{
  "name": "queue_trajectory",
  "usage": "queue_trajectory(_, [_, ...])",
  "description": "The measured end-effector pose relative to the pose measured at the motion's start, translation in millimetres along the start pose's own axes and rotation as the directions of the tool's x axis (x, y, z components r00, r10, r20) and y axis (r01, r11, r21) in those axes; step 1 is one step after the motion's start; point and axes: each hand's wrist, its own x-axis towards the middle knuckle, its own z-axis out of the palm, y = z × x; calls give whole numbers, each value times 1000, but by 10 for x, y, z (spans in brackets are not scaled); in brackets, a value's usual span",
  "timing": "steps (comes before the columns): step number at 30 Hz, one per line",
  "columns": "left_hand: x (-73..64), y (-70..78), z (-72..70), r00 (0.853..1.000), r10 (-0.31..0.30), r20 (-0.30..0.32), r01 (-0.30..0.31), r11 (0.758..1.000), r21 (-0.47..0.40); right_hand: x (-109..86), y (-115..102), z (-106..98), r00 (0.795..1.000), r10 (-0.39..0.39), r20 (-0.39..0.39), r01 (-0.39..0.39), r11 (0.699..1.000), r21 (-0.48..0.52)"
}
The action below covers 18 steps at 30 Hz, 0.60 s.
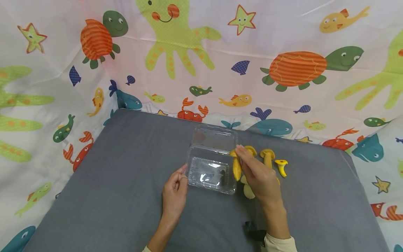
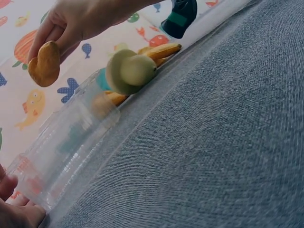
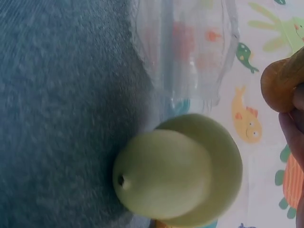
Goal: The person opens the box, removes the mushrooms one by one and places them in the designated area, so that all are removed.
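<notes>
A clear plastic clamshell box [image 1: 207, 171] lies unfolded on the grey cloth, its lid [image 1: 215, 135] tipped back toward the far side. My left hand [image 1: 175, 190] pinches the box's left rim between thumb and fingers. Above the right rim, my right hand [image 1: 262, 180] holds a yellow mushroom [image 1: 237, 168] by the fingertips. The left wrist view shows that mushroom [image 2: 45, 66] raised clear of the cloth. Beneath and beside the right hand lie a pale green mushroom [image 3: 164, 175] and yellow mushrooms [image 1: 267, 154], partly hidden by the hand. No mushroom shows inside the box.
A small yellow trumpet-shaped mushroom [image 1: 281, 167] lies right of the others. Grey cloth [image 1: 126, 175] covers the table. A curtain [image 1: 214, 80] printed with sea animals hangs along the back and sides. A dark strap [image 1: 255, 231] sits at the right wrist.
</notes>
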Motion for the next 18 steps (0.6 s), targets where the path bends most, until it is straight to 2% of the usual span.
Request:
queue_trajectory(4, [2,-4,-7,1000,-16,-1,16,999,-35,-2,41,-27,1000,17,-4,-17,999,29])
queue_trajectory(8, [-3,-13,-3,1000,-10,-9,10,1000,-28,-34,91,-75,999,35,-1,-35,998,48])
queue_trajectory(11, [-2,-17,9,1000,-1,-12,1,1000,-25,-51,139,-123,999,36,-29,-35,999,35])
queue_trajectory(18, [3,-17,34,1000,5,1,-5,999,-32,-165,237,-246,993,87,-79,-86,996,16])
